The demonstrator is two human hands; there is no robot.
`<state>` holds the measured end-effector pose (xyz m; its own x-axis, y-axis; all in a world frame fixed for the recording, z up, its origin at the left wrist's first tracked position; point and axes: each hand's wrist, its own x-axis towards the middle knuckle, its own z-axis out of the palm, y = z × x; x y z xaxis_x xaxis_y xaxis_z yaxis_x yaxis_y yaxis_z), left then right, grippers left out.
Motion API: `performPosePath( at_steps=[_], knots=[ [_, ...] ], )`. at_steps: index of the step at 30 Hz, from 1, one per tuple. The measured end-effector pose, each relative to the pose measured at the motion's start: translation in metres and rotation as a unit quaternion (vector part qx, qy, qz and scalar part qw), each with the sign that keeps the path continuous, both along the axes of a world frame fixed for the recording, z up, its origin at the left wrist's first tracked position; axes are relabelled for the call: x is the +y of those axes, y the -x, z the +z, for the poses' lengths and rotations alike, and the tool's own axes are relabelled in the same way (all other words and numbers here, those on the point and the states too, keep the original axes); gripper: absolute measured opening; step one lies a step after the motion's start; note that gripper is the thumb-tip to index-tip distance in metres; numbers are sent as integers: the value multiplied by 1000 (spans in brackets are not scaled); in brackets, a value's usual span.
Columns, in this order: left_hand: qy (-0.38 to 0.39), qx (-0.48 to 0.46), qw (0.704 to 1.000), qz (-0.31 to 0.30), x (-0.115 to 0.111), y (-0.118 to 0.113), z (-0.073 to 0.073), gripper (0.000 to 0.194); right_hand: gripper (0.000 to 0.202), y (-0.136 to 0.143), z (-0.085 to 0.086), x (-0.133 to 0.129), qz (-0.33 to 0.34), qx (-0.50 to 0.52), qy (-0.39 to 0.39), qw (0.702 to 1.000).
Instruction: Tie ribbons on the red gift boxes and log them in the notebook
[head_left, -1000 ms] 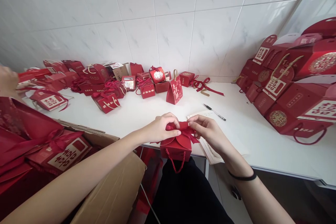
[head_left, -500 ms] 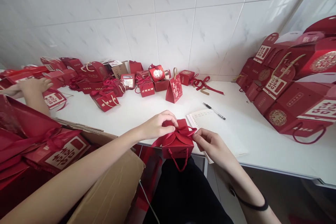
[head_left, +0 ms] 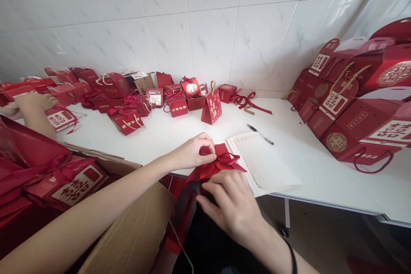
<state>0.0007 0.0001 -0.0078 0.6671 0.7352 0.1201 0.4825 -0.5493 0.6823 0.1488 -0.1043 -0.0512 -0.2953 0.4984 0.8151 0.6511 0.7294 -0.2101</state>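
Note:
A small red gift box (head_left: 221,150) with a ribbon bow (head_left: 227,162) on top sits at the table's front edge, just above my lap. My left hand (head_left: 194,152) pinches the ribbon at the left of the bow, thumb against fingertips. In front of the box is my right hand (head_left: 233,199), palm down, with thumb and fingers apart. It covers most of the box's front, and the red cord handle cannot be seen behind it. I see nothing held in its fingers.
A notebook (head_left: 272,165) and a pen (head_left: 260,134) lie to the right. Several red boxes (head_left: 130,122) line the wall, and larger ones (head_left: 369,124) are stacked at right. At left stand a cardboard carton (head_left: 135,222) of boxes and another person's hands (head_left: 37,105).
My right hand has let go of the ribbon's right side and moved down and left in front of the box. The left hand keeps its pinch. The whole notebook page now shows.

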Motion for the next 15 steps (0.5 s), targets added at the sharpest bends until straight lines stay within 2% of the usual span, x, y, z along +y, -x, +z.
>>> performPosePath(
  at_steps=[1, 3, 7, 15],
  knots=[
    [2, 1, 1000, 3, 0, 0, 0, 15, 12, 9, -2, 0, 5, -39, -5, 999],
    [8, 4, 1000, 10, -1, 1, 0, 13, 17, 25, -6, 3, -35, -76, -9, 996],
    [22, 17, 1000, 10, -1, 3, -2, 13, 15, 40, -17, 13, -111, -58, -3, 992],
    [6, 35, 999, -1, 1, 3, -3, 8, 14, 38, -17, 14, -59, 29, -40, 997]
  ],
)
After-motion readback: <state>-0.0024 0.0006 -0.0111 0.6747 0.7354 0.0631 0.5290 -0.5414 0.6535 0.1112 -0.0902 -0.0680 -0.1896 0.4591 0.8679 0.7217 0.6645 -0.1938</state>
